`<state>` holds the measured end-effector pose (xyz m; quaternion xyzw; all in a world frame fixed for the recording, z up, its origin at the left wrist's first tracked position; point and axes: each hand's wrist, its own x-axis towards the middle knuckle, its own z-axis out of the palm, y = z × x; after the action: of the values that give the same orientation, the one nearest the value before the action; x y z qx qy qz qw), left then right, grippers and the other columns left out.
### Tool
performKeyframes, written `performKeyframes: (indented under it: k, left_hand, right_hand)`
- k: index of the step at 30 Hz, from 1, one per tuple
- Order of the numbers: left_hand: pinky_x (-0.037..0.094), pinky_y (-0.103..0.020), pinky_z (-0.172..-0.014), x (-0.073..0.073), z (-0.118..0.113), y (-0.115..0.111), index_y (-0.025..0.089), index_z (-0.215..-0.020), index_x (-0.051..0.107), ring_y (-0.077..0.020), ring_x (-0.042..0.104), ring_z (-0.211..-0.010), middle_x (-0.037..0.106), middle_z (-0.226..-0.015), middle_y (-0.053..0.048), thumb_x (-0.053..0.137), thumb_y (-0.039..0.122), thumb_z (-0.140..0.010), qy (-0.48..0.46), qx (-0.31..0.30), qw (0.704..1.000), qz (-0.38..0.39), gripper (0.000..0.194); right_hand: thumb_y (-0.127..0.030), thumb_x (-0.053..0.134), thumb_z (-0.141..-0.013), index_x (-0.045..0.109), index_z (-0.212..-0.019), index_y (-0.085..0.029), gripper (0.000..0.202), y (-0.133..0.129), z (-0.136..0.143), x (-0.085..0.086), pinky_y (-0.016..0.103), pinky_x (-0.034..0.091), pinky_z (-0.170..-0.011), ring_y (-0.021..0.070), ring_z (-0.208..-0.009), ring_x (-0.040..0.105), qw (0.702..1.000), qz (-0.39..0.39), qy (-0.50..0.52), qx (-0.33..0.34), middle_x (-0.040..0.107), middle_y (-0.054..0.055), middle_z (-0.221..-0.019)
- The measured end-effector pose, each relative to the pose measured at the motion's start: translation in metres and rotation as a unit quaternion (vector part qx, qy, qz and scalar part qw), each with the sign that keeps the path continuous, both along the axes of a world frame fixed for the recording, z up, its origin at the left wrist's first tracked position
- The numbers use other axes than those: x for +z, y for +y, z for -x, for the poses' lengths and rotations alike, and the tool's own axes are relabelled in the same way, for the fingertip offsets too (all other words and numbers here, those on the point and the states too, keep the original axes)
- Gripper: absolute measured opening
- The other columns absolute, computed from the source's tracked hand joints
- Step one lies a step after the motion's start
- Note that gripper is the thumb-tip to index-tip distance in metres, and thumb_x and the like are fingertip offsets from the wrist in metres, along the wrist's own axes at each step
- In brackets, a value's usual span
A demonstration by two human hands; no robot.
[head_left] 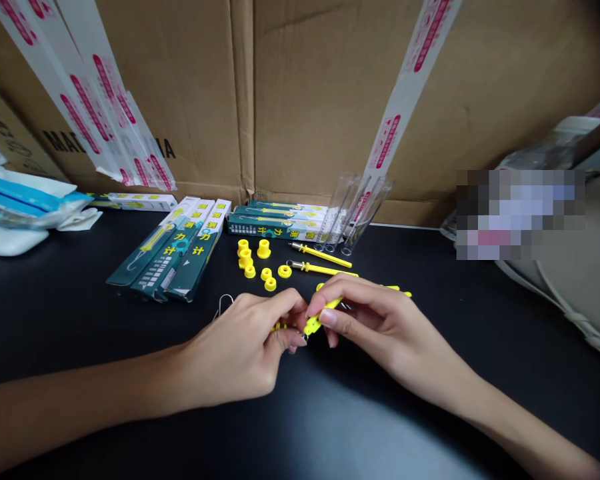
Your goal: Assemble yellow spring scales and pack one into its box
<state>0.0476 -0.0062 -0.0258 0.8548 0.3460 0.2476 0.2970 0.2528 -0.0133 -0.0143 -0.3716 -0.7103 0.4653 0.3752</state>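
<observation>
In front of me both hands meet over the black table. My left hand [240, 340] is closed in a pinch on a small spring with a wire loop, mostly hidden by the fingers; a bit of yellow shows there too. A wire hook [224, 303] sticks out behind that hand. Between the thumb and fingers of my right hand [375, 320] is a yellow plastic strip [314, 325], its end close to the wire loop. Whether the two are joined I cannot tell. Beyond the hands lie several yellow plastic caps [264, 249] and a yellow rod with a metal spring [325, 255].
Clear plastic tubes [336, 210] stand upright at the back. Printed spring-scale boxes [167, 250] lie left of them, with more boxes [280, 220] behind the caps. A large cardboard carton [305, 100] closes off the back. A beige bag [570, 280] sits right, a blue-white packet [25, 197] left.
</observation>
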Motion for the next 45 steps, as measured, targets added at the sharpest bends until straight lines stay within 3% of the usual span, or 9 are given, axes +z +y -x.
performKeyframes:
  k: [17,25,32,38,45]
  left_hand:
    - [0.039,-0.024,-0.059,0.001,0.0,0.002,0.022,-0.084,0.048,-0.0144,0.059,-0.062,0.06,-0.072,0.003,0.048,0.005,-0.088,0.025,-0.011,0.999,0.041,0.017]
    - [0.039,-0.025,-0.062,-0.002,0.0,0.003,0.021,-0.087,0.05,-0.0162,0.062,-0.067,0.062,-0.075,0.003,0.05,0.007,-0.09,0.057,-0.014,0.997,0.044,0.015]
    - [0.036,-0.026,-0.06,-0.003,0.001,0.003,0.021,-0.087,0.049,-0.0167,0.06,-0.065,0.059,-0.072,0.003,0.05,0.008,-0.092,0.066,-0.014,0.997,0.038,0.014]
    - [0.037,-0.026,-0.06,-0.003,0.001,0.003,0.021,-0.091,0.05,-0.0161,0.057,-0.065,0.058,-0.074,0.003,0.05,0.012,-0.094,0.068,-0.005,0.996,0.051,0.009]
    - [0.036,-0.028,-0.064,-0.004,0.001,0.002,0.021,-0.091,0.051,-0.0172,0.056,-0.069,0.059,-0.079,0.002,0.051,0.016,-0.096,0.086,0.004,0.995,0.048,0.007]
  right_hand:
    - [-0.026,0.058,-0.1,0.072,-0.089,-0.02,0.018,0.002,-0.004,-0.006,0.027,0.053,-0.065,0.0155,-0.073,0.062,0.997,-0.037,-0.063,0.011,0.066,0.003,-0.089]
    - [-0.013,0.059,-0.099,0.071,-0.093,-0.018,0.015,0.002,-0.005,-0.004,0.028,0.048,-0.074,0.0156,-0.08,0.061,0.979,-0.167,-0.115,0.015,0.066,0.003,-0.086]
    - [-0.002,0.055,-0.096,0.071,-0.094,-0.014,0.02,0.001,0.0,-0.005,0.023,0.047,-0.073,0.013,-0.079,0.06,0.961,-0.244,-0.128,0.007,0.063,0.004,-0.088]
    - [0.0,0.058,-0.094,0.072,-0.095,-0.013,0.019,-0.001,-0.002,-0.01,0.022,0.05,-0.078,0.0129,-0.083,0.064,0.96,-0.256,-0.109,-0.016,0.067,0.006,-0.091]
    - [-0.004,0.064,-0.092,0.073,-0.09,-0.017,0.016,0.003,-0.002,-0.01,0.022,0.05,-0.076,0.0132,-0.08,0.066,0.976,-0.199,-0.089,-0.02,0.072,0.002,-0.085]
